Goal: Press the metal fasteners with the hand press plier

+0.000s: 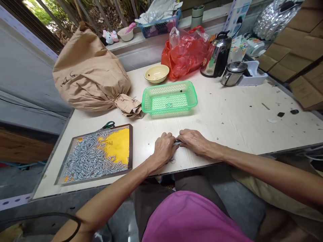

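Near the table's front edge, my left hand [164, 148] and my right hand [193, 141] come close together with fingers closed. Between them shows a small dark metallic piece [177, 142], gripped from both sides; its kind is too small to make out. A thin wire-like strand [172, 160] lies just beside my left hand. To the left lies a shallow framed tray [130, 148] with a yellow bottom, heaped with small silvery metal pins [87, 158]. Beyond my hands stands a green plastic basket [169, 111] with a few tiny dark bits in it.
Green-handled scissors [109, 125] lie behind the tray. A large brown paper sack [91, 74] fills the back left. Along the back are a cream bowl [156, 73], a red plastic bag [185, 55], a kettle [218, 55] and a metal pot [233, 74]. Dark scraps [281, 114] dot the right side.
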Demonstrator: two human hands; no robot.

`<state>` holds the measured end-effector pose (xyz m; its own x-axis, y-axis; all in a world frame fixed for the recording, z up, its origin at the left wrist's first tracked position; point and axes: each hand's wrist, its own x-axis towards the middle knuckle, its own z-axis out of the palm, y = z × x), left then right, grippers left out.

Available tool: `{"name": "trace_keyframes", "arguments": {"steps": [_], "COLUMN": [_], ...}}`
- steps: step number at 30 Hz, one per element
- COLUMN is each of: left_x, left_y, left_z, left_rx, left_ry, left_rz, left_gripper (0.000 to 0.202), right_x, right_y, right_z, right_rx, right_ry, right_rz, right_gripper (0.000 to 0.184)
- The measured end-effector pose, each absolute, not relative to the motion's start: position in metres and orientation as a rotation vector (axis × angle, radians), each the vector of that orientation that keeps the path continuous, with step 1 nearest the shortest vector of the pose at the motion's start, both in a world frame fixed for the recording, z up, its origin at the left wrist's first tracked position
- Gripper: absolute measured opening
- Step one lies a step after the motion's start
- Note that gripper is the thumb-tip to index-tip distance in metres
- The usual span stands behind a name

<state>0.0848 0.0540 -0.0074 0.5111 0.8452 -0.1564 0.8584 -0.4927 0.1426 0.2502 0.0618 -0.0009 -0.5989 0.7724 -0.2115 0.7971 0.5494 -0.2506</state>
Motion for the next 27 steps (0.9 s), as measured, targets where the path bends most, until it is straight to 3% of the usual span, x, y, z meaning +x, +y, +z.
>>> {"name": "trace_keyframes", "arguments": {"steps": [3, 7, 12, 18, 21, 24, 27], "left_x": [0.086, 0.087, 0.095, 0.101, 0.101, 0.097, 0.081], "left_y": [0.048, 0.022, -0.013, -0.021, -0.019, -0.028, -0.048], "left_z": [-0.01, -0.025, -0.047, -0.053, -0.059, -0.062, -0.049], "left_rx": [2.567, 2.669, 2.686, 2.6, 2.572, 2.562, 2.599], "left_ry": [1.514, 1.547, 1.381, 1.394, 1.37, 1.342, 1.167], "left_rz": [-0.07, 0.17, 0.385, 0.506, 0.552, 0.429, 0.422], "left_gripper": [0.021, 0.027, 0.029, 0.028, 0.029, 0.026, 0.021], "right_x": [0.255, 0.268, 0.273, 0.25, 0.215, 0.176, 0.156], "right_y": [0.064, 0.078, 0.098, 0.108, 0.091, 0.068, 0.055], "right_z": [-0.005, -0.014, -0.025, -0.016, -0.004, 0.001, -0.008], "right_rx": [1.383, 1.242, 1.293, 1.467, 1.162, 0.739, 0.572], "right_ry": [2.771, 2.895, 2.957, 2.948, 3.039, 3.074, 3.067], "right_rz": [-0.425, -0.468, -0.566, -0.371, -0.285, -0.219, -0.138], "right_gripper": [0.019, 0.045, 0.018, 0.017, 0.022, 0.013, 0.016]}}
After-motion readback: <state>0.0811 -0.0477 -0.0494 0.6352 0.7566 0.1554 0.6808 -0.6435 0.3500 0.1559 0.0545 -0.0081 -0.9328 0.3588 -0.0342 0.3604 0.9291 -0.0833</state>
